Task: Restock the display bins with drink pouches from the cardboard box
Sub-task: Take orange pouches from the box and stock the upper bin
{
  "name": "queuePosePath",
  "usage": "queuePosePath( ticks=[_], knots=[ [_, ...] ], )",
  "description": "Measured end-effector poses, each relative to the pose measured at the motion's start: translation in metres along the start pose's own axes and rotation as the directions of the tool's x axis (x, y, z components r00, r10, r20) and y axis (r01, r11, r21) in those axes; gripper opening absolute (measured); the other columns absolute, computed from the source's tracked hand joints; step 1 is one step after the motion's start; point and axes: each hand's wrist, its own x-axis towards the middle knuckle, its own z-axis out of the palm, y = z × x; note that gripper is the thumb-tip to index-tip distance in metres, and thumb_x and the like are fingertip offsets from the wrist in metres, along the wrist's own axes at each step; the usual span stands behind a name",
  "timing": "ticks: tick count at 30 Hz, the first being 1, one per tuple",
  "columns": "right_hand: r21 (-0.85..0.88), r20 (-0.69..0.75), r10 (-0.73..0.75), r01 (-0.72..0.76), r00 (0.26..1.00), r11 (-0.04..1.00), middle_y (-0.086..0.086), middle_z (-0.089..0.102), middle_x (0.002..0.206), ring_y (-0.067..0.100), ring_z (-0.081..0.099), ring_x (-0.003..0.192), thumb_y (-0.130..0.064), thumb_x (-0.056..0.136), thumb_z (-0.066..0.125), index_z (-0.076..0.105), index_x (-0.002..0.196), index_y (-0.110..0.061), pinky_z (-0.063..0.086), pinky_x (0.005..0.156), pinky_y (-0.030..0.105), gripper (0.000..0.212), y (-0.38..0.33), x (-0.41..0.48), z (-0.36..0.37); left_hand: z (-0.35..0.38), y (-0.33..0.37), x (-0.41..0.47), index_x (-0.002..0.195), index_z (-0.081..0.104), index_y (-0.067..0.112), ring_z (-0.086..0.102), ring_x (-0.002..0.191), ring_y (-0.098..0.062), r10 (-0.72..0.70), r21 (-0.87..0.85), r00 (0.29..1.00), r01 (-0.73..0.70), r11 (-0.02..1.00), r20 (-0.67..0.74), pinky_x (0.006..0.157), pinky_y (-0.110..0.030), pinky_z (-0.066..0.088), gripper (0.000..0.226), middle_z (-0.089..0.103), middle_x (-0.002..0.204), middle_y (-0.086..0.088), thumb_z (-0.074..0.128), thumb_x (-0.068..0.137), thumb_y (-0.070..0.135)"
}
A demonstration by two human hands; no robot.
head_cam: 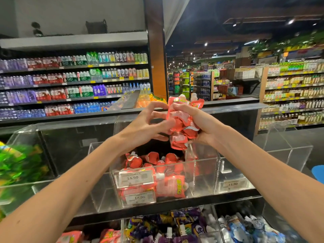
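Both forearms reach up and forward and meet above the middle bin. The right hand (199, 124) has its grip clamped round a bundle of red drink pouches (181, 120), fingers wrapped over the crumpled foil. The left hand (146, 124) has its fingers spread and bent, tips against the bundle's left side, not closed round it.

The bundle hangs over the open top of the clear acrylic bin (206, 174), above its rear half. The bin's front wall and right divider rise below the wrists, and a dark gap shows behind the red pouches in the bin (156, 162). A price tag (133, 178) sits on the front.

The held pouches are glossy red-orange with white spout caps poking out at the top. Purple pouches (177, 223) fill a lower bin.
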Motion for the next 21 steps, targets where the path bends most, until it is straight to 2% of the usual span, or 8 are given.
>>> queuePosePath(
  ticks=[2, 5, 7, 10, 12, 14, 17, 21],
  knots=[
    [-0.038, 0.002, 0.021, -0.021, 1.000, 0.999, 0.014, 0.075, 0.105, 0.024, 0.071, 0.085, -0.042, 0.090, 0.065, 0.068, 0.118, -0.012, 0.060, 0.080, 0.040, 0.041, 0.004, 0.005, 0.014, -0.004, -0.002, -0.012, 0.137, 0.037, 0.032, 0.073, 0.095, -0.019, 0.031, 0.052, 0.997, -0.027, 0.998, -0.066, 0.081, -0.033, 0.060, 0.066, 0.059, 0.124, 0.001, 0.072, 0.081, 0.035],
    [-0.070, -0.005, 0.060, -0.060, 0.998, 0.996, 0.011, 0.076, 0.098, 0.023, 0.073, 0.074, -0.047, 0.088, 0.066, 0.067, 0.122, -0.009, 0.060, 0.062, 0.037, 0.051, 0.018, 0.016, 0.031, -0.008, -0.012, -0.022, 0.133, 0.045, 0.033, 0.074, 0.084, -0.015, 0.119, 0.163, 0.977, -0.091, 0.982, -0.174, 0.077, -0.028, 0.059, 0.068, 0.069, 0.109, 0.008, 0.082, 0.076, 0.028],
    [-0.073, -0.017, 0.103, -0.104, 0.995, 0.992, 0.010, 0.076, 0.100, 0.024, 0.072, 0.078, -0.058, 0.085, 0.065, 0.067, 0.124, -0.012, 0.060, 0.072, 0.044, 0.060, 0.029, 0.025, 0.040, -0.014, -0.021, -0.024, 0.129, 0.054, 0.035, 0.072, 0.081, -0.010, 0.148, 0.303, 0.964, -0.078, 0.950, -0.218, 0.082, -0.027, 0.057, 0.066, 0.072, 0.100, 0.010, 0.087, 0.072, 0.033],
    [-0.063, -0.023, 0.161, -0.163, 0.987, 0.985, 0.012, 0.071, 0.118, 0.031, 0.069, 0.102, -0.081, 0.061, 0.067, 0.056, 0.137, -0.025, 0.053, 0.089, 0.056, 0.095, 0.042, 0.038, 0.045, -0.024, -0.035, -0.023, 0.119, 0.069, 0.035, 0.070, 0.089, -0.016, 0.113, 0.409, 0.958, 0.004, 0.912, -0.262, 0.089, -0.041, 0.055, 0.049, 0.075, 0.099, 0.006, 0.086, 0.072, 0.040],
    [-0.071, -0.020, 0.189, -0.190, 0.982, 0.979, 0.014, 0.071, 0.117, 0.033, 0.068, 0.106, -0.081, 0.058, 0.066, 0.060, 0.129, -0.019, 0.051, 0.093, 0.055, 0.095, 0.045, 0.042, 0.044, -0.029, -0.042, -0.022, 0.112, 0.074, 0.032, 0.071, 0.090, -0.014, 0.068, 0.420, 0.964, 0.048, 0.906, -0.257, 0.089, -0.043, 0.055, 0.040, 0.076, 0.095, 0.010, 0.085, 0.074, 0.037],
    [-0.087, -0.049, 0.214, -0.217, 0.976, 0.972, 0.013, 0.073, 0.109, 0.031, 0.071, 0.096, -0.069, 0.067, 0.074, 0.061, 0.124, -0.015, 0.055, 0.085, 0.051, 0.080, 0.048, 0.046, 0.039, -0.033, -0.045, -0.022, 0.108, 0.076, 0.028, 0.071, 0.091, -0.009, 0.016, 0.441, 0.969, 0.098, 0.892, -0.247, 0.092, -0.041, 0.054, 0.032, 0.076, 0.096, 0.011, 0.083, 0.077, 0.033],
    [-0.137, -0.136, 0.221, -0.239, 0.966, 0.961, 0.011, 0.068, 0.079, 0.025, 0.068, 0.062, -0.025, 0.082, 0.077, 0.059, 0.114, -0.007, 0.055, 0.055, 0.035, 0.041, 0.054, 0.051, 0.029, -0.038, -0.053, -0.024, 0.114, 0.074, 0.021, 0.066, 0.102, -0.014, -0.107, 0.617, 0.969, 0.225, 0.754, -0.222, 0.094, -0.035, 0.052, 0.040, 0.072, 0.113, 0.002, 0.081, 0.079, 0.038],
    [-0.158, -0.218, 0.201, -0.238, 0.955, 0.958, 0.019, 0.069, 0.101, 0.030, 0.069, 0.079, -0.006, 0.082, 0.073, 0.057, 0.115, -0.001, 0.058, 0.067, 0.039, 0.037, 0.059, 0.055, 0.022, -0.032, -0.068, -0.013, 0.116, 0.073, 0.027, 0.065, 0.103, -0.020, -0.187, 0.723, 0.964, 0.266, 0.638, -0.190, 0.090, -0.036, 0.053, 0.032, 0.069, 0.117, -0.002, 0.076, 0.085, 0.037]
  ],
)
